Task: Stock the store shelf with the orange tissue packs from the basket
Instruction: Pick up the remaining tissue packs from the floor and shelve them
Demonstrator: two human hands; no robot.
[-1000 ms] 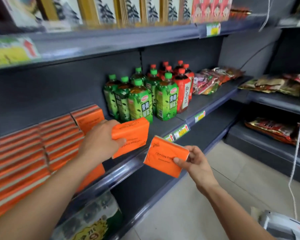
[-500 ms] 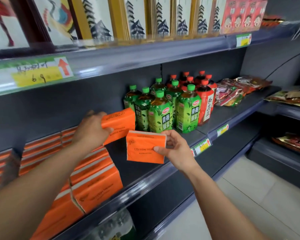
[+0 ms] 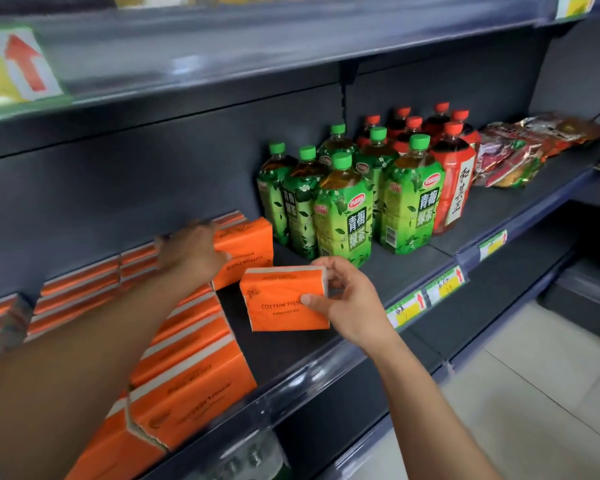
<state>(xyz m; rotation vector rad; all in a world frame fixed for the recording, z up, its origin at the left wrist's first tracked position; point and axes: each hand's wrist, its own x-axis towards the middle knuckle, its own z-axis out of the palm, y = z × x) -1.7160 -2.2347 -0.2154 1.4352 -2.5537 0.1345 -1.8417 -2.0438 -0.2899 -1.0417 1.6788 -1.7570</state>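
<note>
My left hand point(image 3: 191, 252) grips an orange tissue pack point(image 3: 248, 252) deep on the dark shelf point(image 3: 406, 265), right beside the stocked orange packs and just left of the green bottles. My right hand point(image 3: 343, 299) pinches a second orange tissue pack point(image 3: 281, 303), printed "COTTON TISSUE", upright over the bare shelf floor in front of the first. Rows of stocked orange packs point(image 3: 184, 372) fill the shelf's left part, down to its front edge. The basket is out of view.
Green-capped tea bottles point(image 3: 343, 206) and red-capped bottles point(image 3: 451, 174) stand right of the packs. Snack bags point(image 3: 520, 150) lie further right. An upper shelf point(image 3: 257, 53) overhangs. Price tags point(image 3: 426, 296) line the shelf lip. Tiled floor point(image 3: 534, 393) is at lower right.
Both hands have pushed their packs further into the shelf. The left pack has gone back against the stocked rows, and the right pack has dropped lower toward the shelf floor.
</note>
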